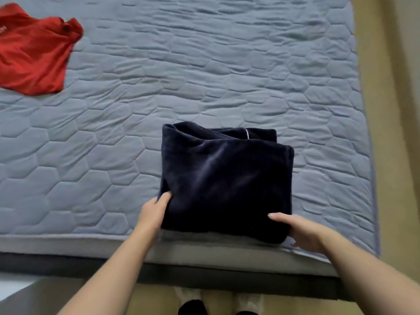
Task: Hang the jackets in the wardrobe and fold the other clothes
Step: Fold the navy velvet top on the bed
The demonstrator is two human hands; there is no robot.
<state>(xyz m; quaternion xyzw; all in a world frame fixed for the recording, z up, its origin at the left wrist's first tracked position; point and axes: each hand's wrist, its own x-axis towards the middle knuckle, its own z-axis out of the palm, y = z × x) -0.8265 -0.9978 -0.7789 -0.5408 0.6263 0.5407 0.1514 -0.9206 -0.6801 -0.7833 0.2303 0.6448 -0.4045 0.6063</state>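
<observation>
I look down on a bed whose mattress (204, 64) wears a grey-blue quilted cover stitched in hexagons, wrinkled in places. Beige floor (391, 110) runs along its right side, and a dark bed frame (204, 276) shows below the near edge.

Item 1: a navy garment (225, 178) of soft, plush fabric lies folded into a thick, roughly square bundle. It sits on the mattress at the near edge, right of centre. A thin white line shows on a lower layer at its far side.

Item 2: my left hand (154, 214) grips the bundle at its near-left corner. The thumb lies on top of the fabric; the other fingers are hidden beneath the edge.

Item 3: my right hand (306, 233) grips the near-right corner. The thumb is laid flat on top, and the fingers curl under the fold where it meets the mattress edge.

Item 4: a red shirt (34, 53) lies unfolded and rumpled at the far left of the mattress, well apart from the bundle and partly cut off by the frame edge. Pale lettering shows on it, too small to read.
</observation>
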